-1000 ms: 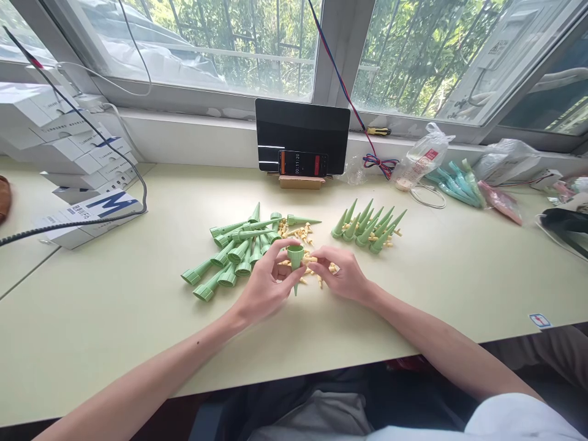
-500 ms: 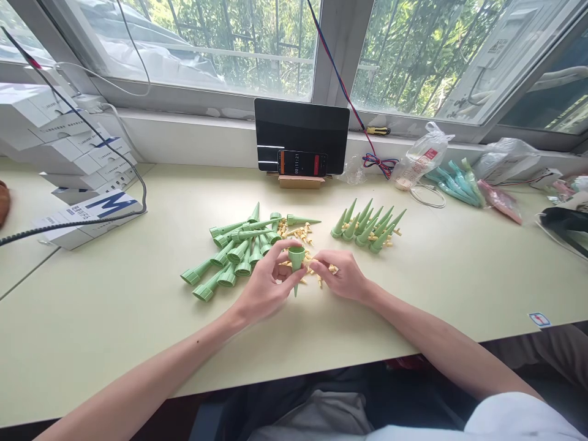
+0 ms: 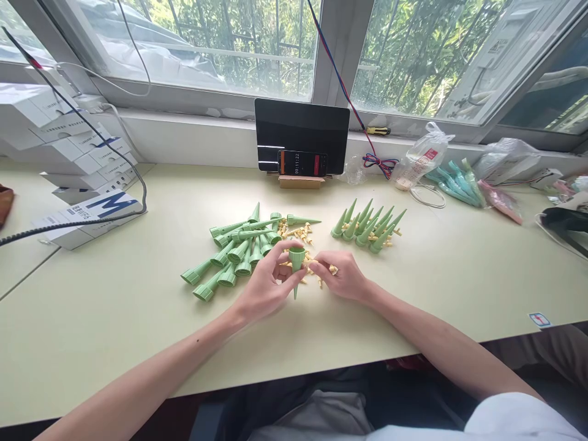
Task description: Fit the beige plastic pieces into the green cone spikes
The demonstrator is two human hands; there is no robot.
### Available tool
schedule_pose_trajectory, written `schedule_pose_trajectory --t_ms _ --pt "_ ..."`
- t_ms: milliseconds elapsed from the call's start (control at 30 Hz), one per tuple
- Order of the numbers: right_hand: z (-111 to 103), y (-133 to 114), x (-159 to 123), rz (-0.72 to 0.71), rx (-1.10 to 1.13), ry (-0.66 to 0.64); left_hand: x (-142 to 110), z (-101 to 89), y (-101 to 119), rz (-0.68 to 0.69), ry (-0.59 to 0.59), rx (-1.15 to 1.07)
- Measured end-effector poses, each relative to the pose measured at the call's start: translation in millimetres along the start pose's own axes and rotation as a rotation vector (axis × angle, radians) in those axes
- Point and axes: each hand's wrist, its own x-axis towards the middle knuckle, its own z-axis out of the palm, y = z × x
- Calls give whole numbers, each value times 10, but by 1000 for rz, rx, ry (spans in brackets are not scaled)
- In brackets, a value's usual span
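Note:
My left hand [image 3: 265,286] grips a green plastic cone [image 3: 296,264] upright, wide mouth up and tip pointing down at the table. My right hand [image 3: 342,277] rests just right of it, fingers pinched over the small yellow pieces [image 3: 316,269] scattered there; what it holds is too small to name. A loose pile of green cones [image 3: 239,248] lies to the left behind my left hand. A neat group of green cones [image 3: 367,226] with yellow pieces in them lies behind my right hand.
A dark tablet [image 3: 302,131] with a phone [image 3: 302,163] leaning on it stands at the back. White boxes [image 3: 73,153] and a black cable [image 3: 92,211] sit at left. Plastic bags [image 3: 420,159] and teal cones [image 3: 457,184] lie at back right.
Hardly anything moved: the green cone shifted very slightly in my left hand, and my right hand stayed on the yellow pieces.

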Motion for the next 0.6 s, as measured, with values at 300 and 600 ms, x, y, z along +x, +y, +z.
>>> schedule_pose_trajectory --t_ms 300,600 --pt "-2 -9 4 -33 23 29 14 12 15 -31 -6 -89" --pt "8 -5 0 -27 39 27 1 8 5 32 27 45"
